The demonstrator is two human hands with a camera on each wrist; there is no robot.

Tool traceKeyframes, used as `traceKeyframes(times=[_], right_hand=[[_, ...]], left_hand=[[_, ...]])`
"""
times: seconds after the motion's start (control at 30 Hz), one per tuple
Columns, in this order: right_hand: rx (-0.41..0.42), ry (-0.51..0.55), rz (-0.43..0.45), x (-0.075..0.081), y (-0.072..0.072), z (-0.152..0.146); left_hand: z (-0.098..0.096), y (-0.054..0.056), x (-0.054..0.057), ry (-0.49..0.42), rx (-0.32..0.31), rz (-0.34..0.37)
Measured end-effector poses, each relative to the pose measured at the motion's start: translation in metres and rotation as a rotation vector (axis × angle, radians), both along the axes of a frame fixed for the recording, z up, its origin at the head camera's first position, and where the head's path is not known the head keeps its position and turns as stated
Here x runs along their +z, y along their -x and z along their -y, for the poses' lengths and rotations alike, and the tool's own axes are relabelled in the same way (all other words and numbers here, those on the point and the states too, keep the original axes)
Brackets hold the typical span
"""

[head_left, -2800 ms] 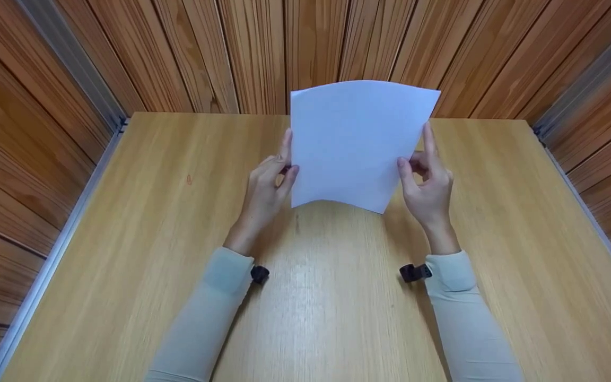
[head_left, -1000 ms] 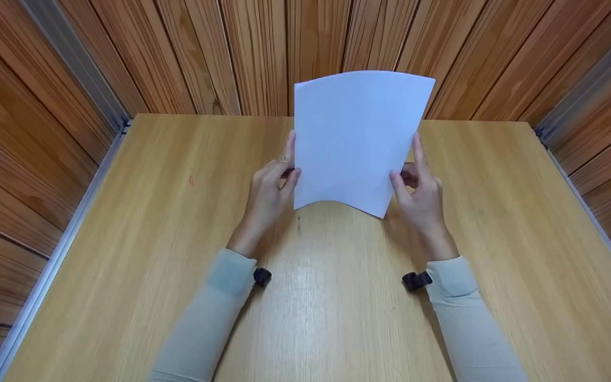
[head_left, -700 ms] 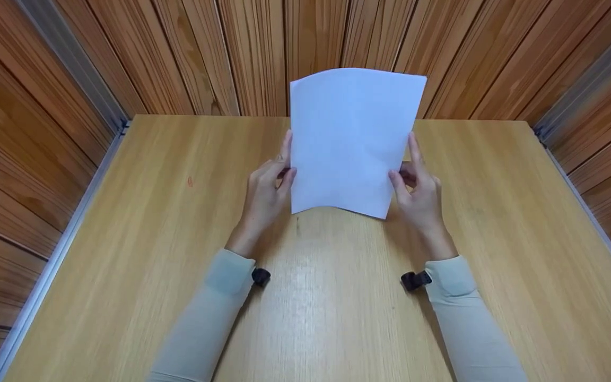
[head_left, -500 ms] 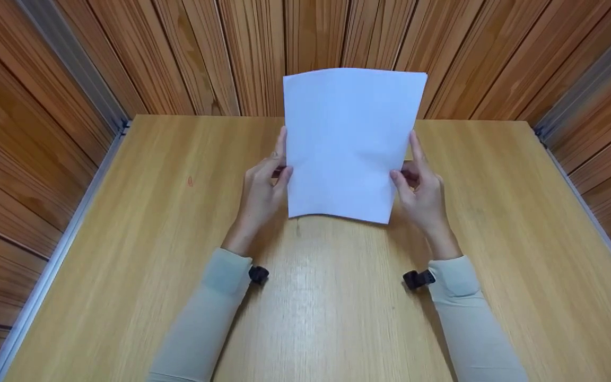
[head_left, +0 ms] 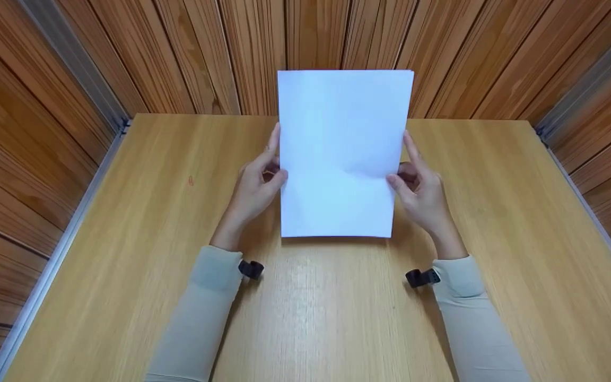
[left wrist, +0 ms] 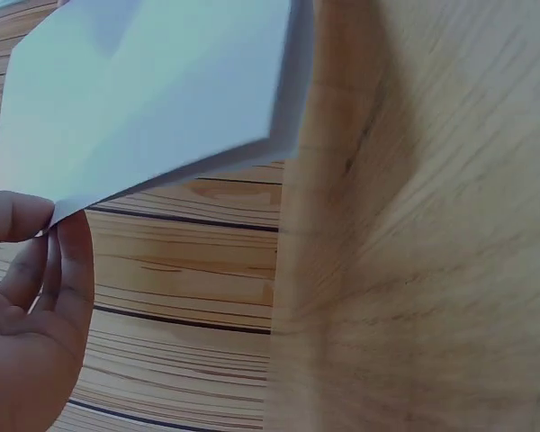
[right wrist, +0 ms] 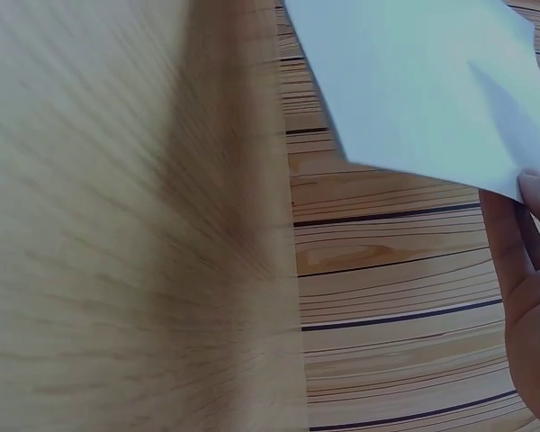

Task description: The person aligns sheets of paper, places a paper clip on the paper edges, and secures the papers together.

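Note:
White blank paper (head_left: 337, 122) is held up over the table, its long sides running away from me. My left hand (head_left: 256, 185) pinches its left edge between thumb and fingers, the index finger stretched along that edge. On the opposite edge my right hand (head_left: 423, 196) pinches in the same way, thumb on the front face. A shallow dent runs inward from the right thumb. In the left wrist view the paper (left wrist: 162, 99) shows a second layer behind the first along its lower edge. The right wrist view has the paper's corner (right wrist: 369, 135) hanging clear of the tabletop.
The wooden table (head_left: 151, 239) carries a small red mark (head_left: 191, 181) on its left side. Wood-plank walls (head_left: 252, 58) rise at the back and both sides, with metal rails (head_left: 45, 276) along the table's side edges. Black wrist cameras (head_left: 252, 269) sit at both cuffs.
The paper was bowed, with curved top and bottom edges; now it lies nearly flat and its bottom edge is lower in view. Left hand and paper have shifted slightly left. Both hands kept their pinch.

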State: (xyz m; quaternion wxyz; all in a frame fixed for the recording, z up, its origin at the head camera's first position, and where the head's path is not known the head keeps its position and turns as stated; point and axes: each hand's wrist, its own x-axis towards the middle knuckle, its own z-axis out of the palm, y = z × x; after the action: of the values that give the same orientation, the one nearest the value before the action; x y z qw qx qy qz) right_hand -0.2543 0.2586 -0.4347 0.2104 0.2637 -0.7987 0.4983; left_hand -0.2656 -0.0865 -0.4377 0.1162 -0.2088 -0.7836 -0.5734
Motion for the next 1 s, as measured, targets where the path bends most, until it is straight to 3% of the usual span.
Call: traceKeyframes(times=[0.43, 0.8, 1.0], right_hand=[[0.073, 0.040, 0.092, 0.0025, -0.0007, -0.0019], [0.117, 0.077, 0.214, 0.0067, -0.0020, -0.0063], [0.104, 0.085, 0.279, 0.0086, -0.0025, -0.0058]], left_hand=[[-0.0031, -0.0020, -0.0004, -0.146, -0.058, 0.122], [-0.0035, -0.0011, -0.0005, -0.224, -0.098, 0.130], [-0.0052, -0.0016, -0.0001, -0.215, -0.066, 0.119]])
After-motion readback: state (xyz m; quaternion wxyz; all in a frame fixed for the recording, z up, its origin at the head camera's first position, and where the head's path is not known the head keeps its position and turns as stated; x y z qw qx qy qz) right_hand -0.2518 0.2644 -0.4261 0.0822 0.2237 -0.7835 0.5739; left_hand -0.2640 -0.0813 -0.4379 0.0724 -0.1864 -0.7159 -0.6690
